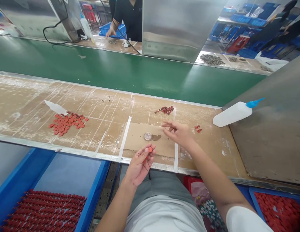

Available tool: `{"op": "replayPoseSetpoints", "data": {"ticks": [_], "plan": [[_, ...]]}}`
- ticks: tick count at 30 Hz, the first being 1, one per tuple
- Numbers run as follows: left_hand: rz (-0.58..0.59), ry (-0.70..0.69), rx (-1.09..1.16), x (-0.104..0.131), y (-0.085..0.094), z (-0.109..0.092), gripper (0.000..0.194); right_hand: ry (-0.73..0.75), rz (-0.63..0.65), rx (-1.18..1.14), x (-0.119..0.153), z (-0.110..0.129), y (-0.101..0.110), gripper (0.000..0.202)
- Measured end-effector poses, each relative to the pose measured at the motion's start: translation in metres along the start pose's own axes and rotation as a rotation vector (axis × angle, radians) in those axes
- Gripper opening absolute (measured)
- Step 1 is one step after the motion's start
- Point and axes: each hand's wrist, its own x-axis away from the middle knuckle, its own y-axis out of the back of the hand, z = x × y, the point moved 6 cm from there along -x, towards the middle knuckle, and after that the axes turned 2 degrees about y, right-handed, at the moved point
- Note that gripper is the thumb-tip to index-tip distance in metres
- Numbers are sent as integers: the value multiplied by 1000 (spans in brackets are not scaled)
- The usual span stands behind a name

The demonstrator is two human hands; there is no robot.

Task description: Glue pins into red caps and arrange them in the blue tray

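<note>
My left hand [141, 164] pinches a small round red disc [150, 149] between thumb and fingers, just in front of the bench edge. My right hand [177, 132] hovers above the right part of a cardboard sheet [137, 146], fingers half bent and slightly apart, with nothing visible in them. Left of its fingertips, a small clear round dish [147, 136] rests on the sheet beside a brown stain [156, 137]. Behind the right hand lies a small pile of red and black parts [166, 110]. A few similar red pieces [198, 129] lie to its right.
Many red discs [67, 124] are heaped at left beside a white bottle [55, 107]. A blue-tipped white bottle [233, 113] lies against the metal panel [273, 129]. Blue bins with red parts [45, 211] flank my lap. Across the green belt [111, 69], a person's hand [112, 31] works.
</note>
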Motion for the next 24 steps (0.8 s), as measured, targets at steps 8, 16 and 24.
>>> {"op": "replayPoseSetpoints", "data": {"ticks": [8,16,24], "plan": [[-42,-68,76,3,12,-13,21,-310,159,396,-92,-61,-43,32],[-90,-109,97,7,23,-22,21,-325,204,397,-113,-67,-64,20],[-89,-123,106,11,25,-27,21,-170,213,242,-106,-64,-61,32]]}}
